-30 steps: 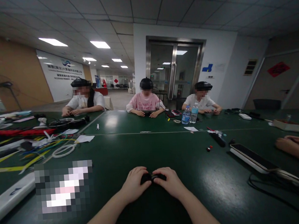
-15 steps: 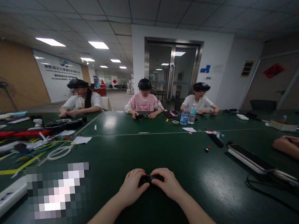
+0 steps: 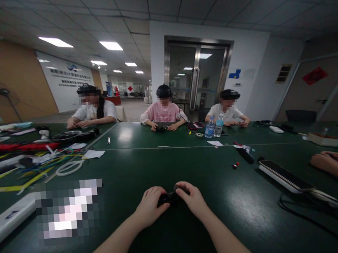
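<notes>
A small black object [image 3: 170, 197] is held between my two hands just above or on the dark green tabletop [image 3: 125, 171]; its kind is not clear from here. My left hand [image 3: 150, 206] is closed around its left end, thumb along the near side and fingers over the far side. At the right end, my right hand [image 3: 191, 199] pinches a part of the object between thumb and fingertips. The fingers cover both ends, so only its dark middle shows.
Left lie a white power strip [image 3: 12, 220], a pixelated bright patch [image 3: 70, 214] and a white cable coil [image 3: 69, 168]. A phone [image 3: 285, 175] rests on a white box at right, near black cables. Water bottles [image 3: 212, 127] stand farther back. Other people sit around the table.
My right hand has shifted its hold: its fingers have risen and now pinch the object's right end. More of the object's middle shows. The view has tilted slightly.
</notes>
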`<state>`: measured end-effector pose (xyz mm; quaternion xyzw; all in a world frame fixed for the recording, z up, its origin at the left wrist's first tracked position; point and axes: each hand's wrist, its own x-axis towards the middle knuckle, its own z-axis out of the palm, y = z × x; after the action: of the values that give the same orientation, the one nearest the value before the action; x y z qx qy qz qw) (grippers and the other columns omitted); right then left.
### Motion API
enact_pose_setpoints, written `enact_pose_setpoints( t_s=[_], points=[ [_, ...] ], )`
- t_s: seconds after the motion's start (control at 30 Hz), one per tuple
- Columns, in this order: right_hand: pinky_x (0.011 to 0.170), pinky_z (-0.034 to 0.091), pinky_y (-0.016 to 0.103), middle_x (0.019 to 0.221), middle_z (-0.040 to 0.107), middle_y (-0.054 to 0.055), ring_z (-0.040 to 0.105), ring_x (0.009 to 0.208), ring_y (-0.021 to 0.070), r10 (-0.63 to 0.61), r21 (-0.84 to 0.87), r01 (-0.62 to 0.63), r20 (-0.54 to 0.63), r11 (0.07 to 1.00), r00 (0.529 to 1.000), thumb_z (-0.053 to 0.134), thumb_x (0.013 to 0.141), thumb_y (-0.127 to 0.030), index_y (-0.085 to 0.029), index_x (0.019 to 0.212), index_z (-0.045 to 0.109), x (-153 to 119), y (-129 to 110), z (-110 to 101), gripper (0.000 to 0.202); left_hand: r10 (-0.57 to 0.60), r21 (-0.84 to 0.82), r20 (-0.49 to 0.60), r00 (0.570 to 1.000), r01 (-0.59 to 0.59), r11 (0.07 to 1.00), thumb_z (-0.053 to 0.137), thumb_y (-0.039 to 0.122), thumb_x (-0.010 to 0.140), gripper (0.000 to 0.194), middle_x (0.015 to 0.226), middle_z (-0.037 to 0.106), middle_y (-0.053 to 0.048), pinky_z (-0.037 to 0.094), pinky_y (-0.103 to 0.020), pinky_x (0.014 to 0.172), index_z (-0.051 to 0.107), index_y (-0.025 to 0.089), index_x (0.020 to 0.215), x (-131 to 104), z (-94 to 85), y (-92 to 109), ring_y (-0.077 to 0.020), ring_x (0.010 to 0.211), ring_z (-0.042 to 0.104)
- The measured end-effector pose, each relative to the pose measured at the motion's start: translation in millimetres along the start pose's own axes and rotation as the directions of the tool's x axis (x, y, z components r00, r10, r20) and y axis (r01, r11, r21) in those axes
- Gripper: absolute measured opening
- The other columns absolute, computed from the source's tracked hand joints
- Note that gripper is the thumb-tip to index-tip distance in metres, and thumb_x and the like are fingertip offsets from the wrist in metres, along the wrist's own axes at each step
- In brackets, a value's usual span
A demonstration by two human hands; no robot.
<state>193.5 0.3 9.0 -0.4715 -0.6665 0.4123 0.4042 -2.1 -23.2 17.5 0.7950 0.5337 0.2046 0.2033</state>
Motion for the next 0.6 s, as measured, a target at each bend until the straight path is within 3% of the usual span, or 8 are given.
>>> enact_pose_setpoints(
  t_s=[0.3, 0.6],
  points=[
    [0.088, 0.047, 0.037, 0.106, 0.063, 0.006, 0.058, 0.101, 0.0213, 0.096, 0.139, -0.072, -0.176, 0.988, 0.980, 0.055, 0.076, -0.036, -0.022, 0.104, 0.058, 0.8, 6.7, -12.1, 0.031, -0.024, -0.027, -0.010, 1.000, 0.024, 0.999, 0.053, 0.040, 0.077, 0.039, 0.121, 0.054, -0.003, 0.031, -0.040, 0.101, 0.053, 0.024, 0.113, -0.1, 3.2, -4.8, -0.0226, 0.118, 0.044],
    [0.092, 0.046, 0.037, 0.113, 0.062, 0.008, 0.056, 0.107, 0.0227, 0.106, 0.239, -0.018, -0.358, 0.971, 0.928, 0.058, 0.071, -0.043, -0.019, 0.109, 0.056, 6.9, 19.5, -24.8, 0.044, -0.014, -0.048, -0.012, 1.000, 0.014, 0.999, 0.053, 0.042, 0.078, 0.041, 0.117, 0.056, -0.004, 0.035, -0.038, 0.097, 0.054, 0.024, 0.114, 0.5, 2.2, -5.5, -0.0224, 0.112, 0.048]
  ],
)
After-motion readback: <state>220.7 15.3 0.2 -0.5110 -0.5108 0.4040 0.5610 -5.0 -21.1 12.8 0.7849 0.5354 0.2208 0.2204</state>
